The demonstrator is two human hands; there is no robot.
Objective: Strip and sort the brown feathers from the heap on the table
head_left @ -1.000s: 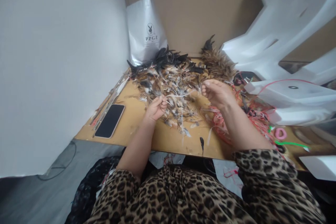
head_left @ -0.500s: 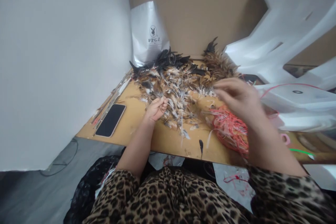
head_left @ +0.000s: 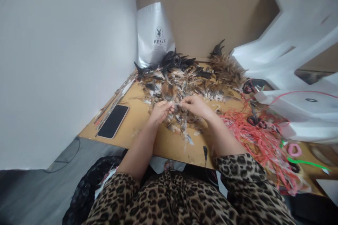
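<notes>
My left hand (head_left: 161,111) is closed in a pinch in front of the feather pile (head_left: 182,77). Brown feathers (head_left: 169,92) fan up just above its fingertips and look held there, though their lower ends are hidden. From those fingertips a thin pale strand (head_left: 176,103) reaches across to my right hand (head_left: 194,106), whose thumb and fingers pinch its other end. The hands are a small gap apart. Black feathers lie at the back of the pile, brown and whitish ones nearer me.
A black phone (head_left: 113,121) lies left on the table. Behind the feathers stands a silver-white bag (head_left: 155,35). Red strips (head_left: 253,140), scissors (head_left: 254,116) and a pink ring (head_left: 294,150) lie to the right. White sheets (head_left: 298,35) rise beyond them. A black bag (head_left: 87,182) sits below left.
My right hand has come left and down from above the red strips to meet my left hand at the pale strand. The view has shifted slightly.
</notes>
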